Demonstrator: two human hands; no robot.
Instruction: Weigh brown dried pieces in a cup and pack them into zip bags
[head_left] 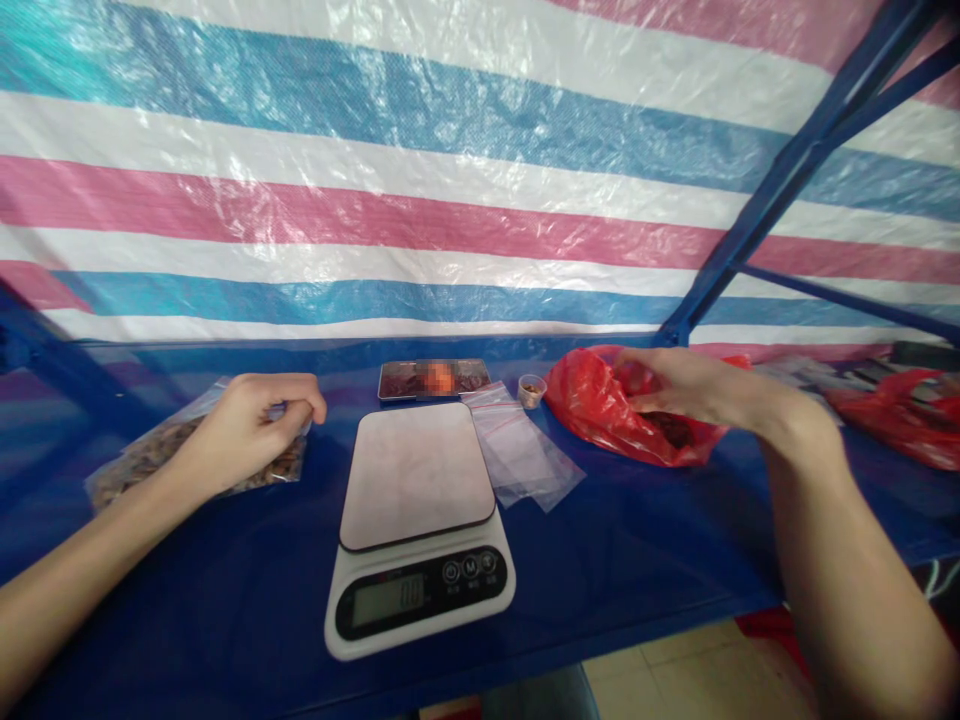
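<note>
My left hand (pixel 266 415) is closed, thumb against curled fingers, over the right end of a clear zip bag (pixel 161 445) of brown dried pieces. Whether anything sits in those fingers is hidden. My right hand (pixel 675 380) reaches from the right into the mouth of a red plastic bag (pixel 592 410), thumb and fingers apart, fingertips partly hidden by the plastic. Dark contents show below the palm. Between my hands stands a white kitchen scale (pixel 420 480) with a bare plate; its display looks like 0.0.
Flat empty zip bags (pixel 525 455) lie against the scale's right side. Behind are a phone (pixel 397 380) lying flat and a small clear cup (pixel 532 391) with brown bits. Another red bag (pixel 907 415) lies far right. Blue metal posts (pixel 750 225) and a striped sheet (pixel 420 220) stand behind the table.
</note>
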